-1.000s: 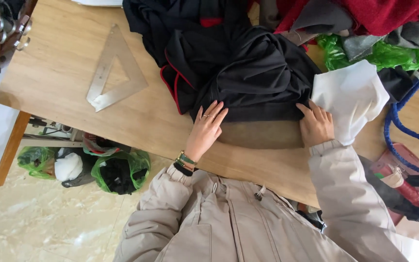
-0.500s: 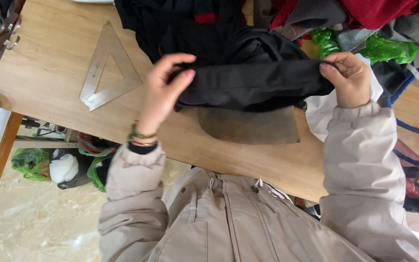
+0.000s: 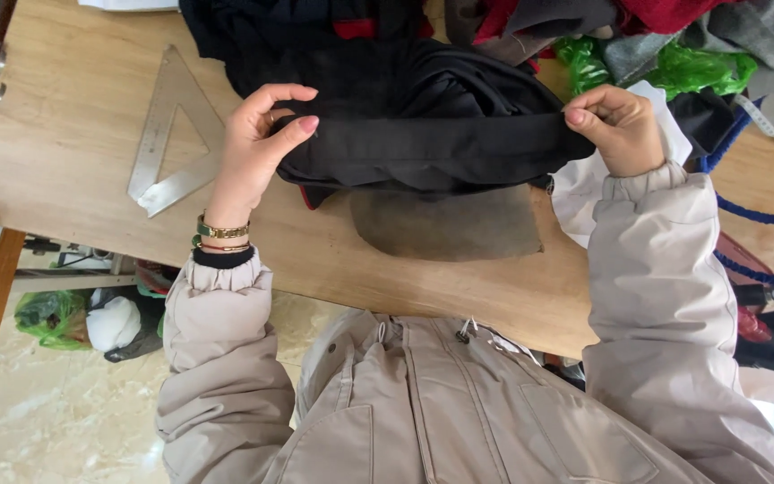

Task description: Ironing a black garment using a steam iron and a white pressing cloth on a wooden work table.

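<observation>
Left hand [image 3: 257,134] & right hand [image 3: 618,125] each pinch-closed on black garment [image 3: 423,134] hem w/ fingertips only; may slip, sag onto counter [image 3: 73,99].

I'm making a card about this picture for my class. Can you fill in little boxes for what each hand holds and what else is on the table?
left hand: pinches one end of the black garment, grip shut
right hand: pinches the other end, grip shut
under the garment: grey-brown fabric piece lying flat
left of the hands: metal triangle ruler
table: light wood
far right: blue cord, green plastic bags
</observation>
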